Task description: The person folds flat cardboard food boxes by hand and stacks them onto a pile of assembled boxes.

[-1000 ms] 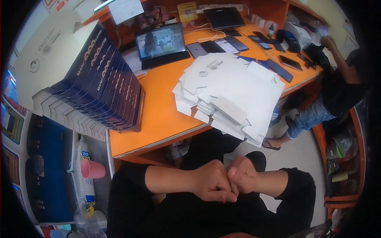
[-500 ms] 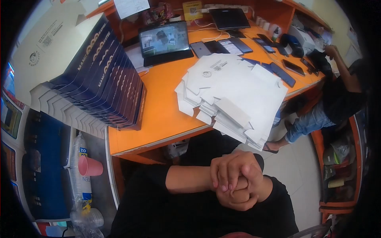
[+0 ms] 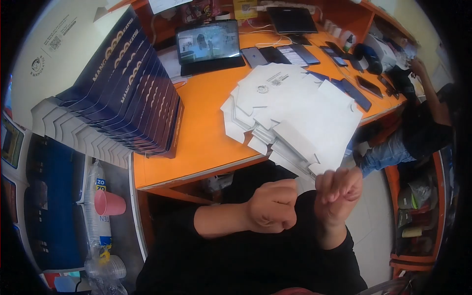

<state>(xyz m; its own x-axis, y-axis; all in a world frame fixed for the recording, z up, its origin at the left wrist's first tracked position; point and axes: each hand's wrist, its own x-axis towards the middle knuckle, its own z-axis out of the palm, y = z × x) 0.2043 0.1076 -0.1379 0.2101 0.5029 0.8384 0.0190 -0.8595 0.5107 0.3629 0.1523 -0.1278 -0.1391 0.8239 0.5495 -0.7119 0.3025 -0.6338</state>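
My left hand (image 3: pixel 273 206) is closed in a fist above my lap, with no object visible in it. To its right, my right hand (image 3: pixel 338 192) is raised with its fingers curled in, also showing no object. The two hands are apart. Just beyond my right hand lies a pile of flat white cardboard sheets (image 3: pixel 300 113), overhanging the edge of the orange desk (image 3: pixel 206 157). At the left of the desk rises a tall stack of dark blue printed boxes (image 3: pixel 132 93) with pale flaps.
A tablet (image 3: pixel 208 44) stands behind, near several phones (image 3: pixel 269 56) and a black screen (image 3: pixel 293 20). A pink cup (image 3: pixel 109 202) rests beside wrapped cups at the left. Another person (image 3: pixel 427 123) is at the right, by shelves (image 3: pixel 418 211).
My hands, clasped together half a second ago, have come apart. My right hand has moved up and to the right. The view has shifted slightly.
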